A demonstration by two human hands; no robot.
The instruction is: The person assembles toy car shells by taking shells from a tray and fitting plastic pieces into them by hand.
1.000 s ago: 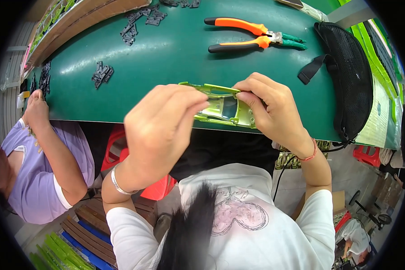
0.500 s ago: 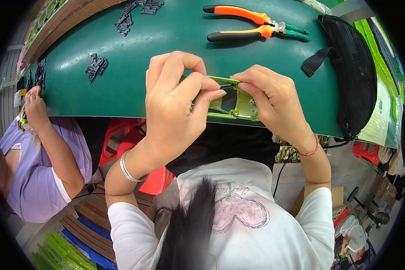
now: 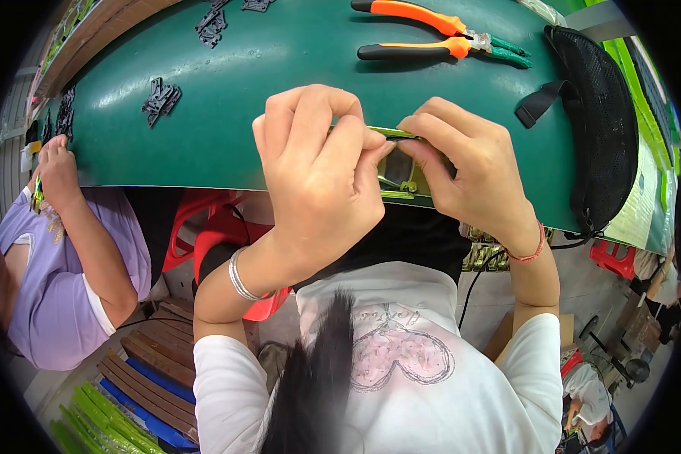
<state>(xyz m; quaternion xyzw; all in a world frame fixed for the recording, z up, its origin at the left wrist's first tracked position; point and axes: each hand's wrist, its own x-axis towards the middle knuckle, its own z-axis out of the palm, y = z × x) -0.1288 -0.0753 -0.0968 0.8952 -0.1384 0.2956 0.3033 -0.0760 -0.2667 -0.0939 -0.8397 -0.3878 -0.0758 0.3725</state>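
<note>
A shiny green plastic frame [image 3: 408,187] with an open middle is held up just over the near edge of the table, partly hidden by my fingers. My left hand [image 3: 321,163] is closed around its left part, thumb and forefinger pinched together near the upper rail. From the right, my right hand [image 3: 465,163] grips the same rail between thumb and fingertips. Both sets of fingertips nearly meet there. A thin dark strip shows between them, too small to make out.
Orange-and-black pliers [image 3: 461,47] with green-wrapped jaws lie beyond my hands. A black mesh pouch [image 3: 601,129] is at the right. Small black plastic pieces [image 3: 160,100] lie in piles at the left, where a co-worker in a purple top [image 3: 79,291] sits. Red stools [image 3: 223,227] stand under the table.
My left hand has shifted right and turned, covering more of the frame. The right fingertips have closed in toward it. The view has shifted slightly, so the pliers sit higher and further right.
</note>
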